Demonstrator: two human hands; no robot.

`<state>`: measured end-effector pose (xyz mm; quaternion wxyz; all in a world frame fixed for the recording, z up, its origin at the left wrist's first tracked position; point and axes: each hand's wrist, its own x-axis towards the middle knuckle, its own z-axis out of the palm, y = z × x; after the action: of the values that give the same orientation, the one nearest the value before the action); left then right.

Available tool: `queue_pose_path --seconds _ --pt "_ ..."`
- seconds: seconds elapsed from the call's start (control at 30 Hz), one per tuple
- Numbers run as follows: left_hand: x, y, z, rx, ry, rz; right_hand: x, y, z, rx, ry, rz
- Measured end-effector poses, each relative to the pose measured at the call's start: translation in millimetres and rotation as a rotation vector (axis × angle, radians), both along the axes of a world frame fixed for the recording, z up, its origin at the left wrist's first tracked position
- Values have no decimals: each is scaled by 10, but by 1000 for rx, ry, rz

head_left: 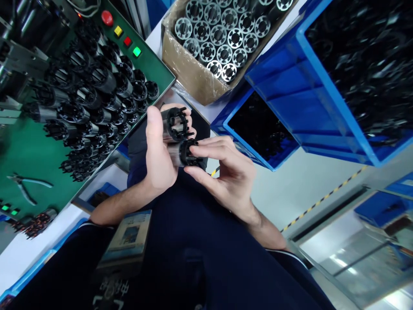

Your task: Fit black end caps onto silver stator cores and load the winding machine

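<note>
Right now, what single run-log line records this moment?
left hand: holds two cylinders | right hand: touches one cylinder's black end | nearby: open carton of metal parts, pliers on green worktop

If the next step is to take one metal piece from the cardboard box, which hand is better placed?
Probably the right hand: its fingertips are only at the black end of the lower cylinder, while the left hand supports both this and the upper cylinder.

The surface [29, 148] at left is showing green; the bins [277, 92] at upper right are glowing blue. A button [107, 18] at upper left is shining red, while the floor line [325, 196] at right is running in yellow-and-black stripes.
</note>
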<state>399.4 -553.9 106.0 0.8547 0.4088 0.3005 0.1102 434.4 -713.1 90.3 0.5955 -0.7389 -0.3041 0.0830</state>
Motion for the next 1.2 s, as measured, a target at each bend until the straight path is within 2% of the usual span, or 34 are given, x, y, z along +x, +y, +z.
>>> queue_pose_path --seconds 0.13,0.3,0.43,0.67,0.87,1.03,1.2 --pt "18 -51 52 -14 21 8 19 -28 -4 -22 -41 -39" --pt "60 -111 89 -80 74 39 95 -102 10 8 -30 37" --pt "36 -136 106 -91 34 54 156 -144 6 30 -78 74" --pt "-19 -200 53 -52 -10 72 194 -199 -34 41 -33 68" --pt "59 -173 118 -200 52 25 157 -164 -131 166 149 84" --pt "150 -121 131 -305 95 24 59 -69 -184 177 34 -42" --pt "228 -62 86 -281 132 5 169 -76 -161 111 13 13"
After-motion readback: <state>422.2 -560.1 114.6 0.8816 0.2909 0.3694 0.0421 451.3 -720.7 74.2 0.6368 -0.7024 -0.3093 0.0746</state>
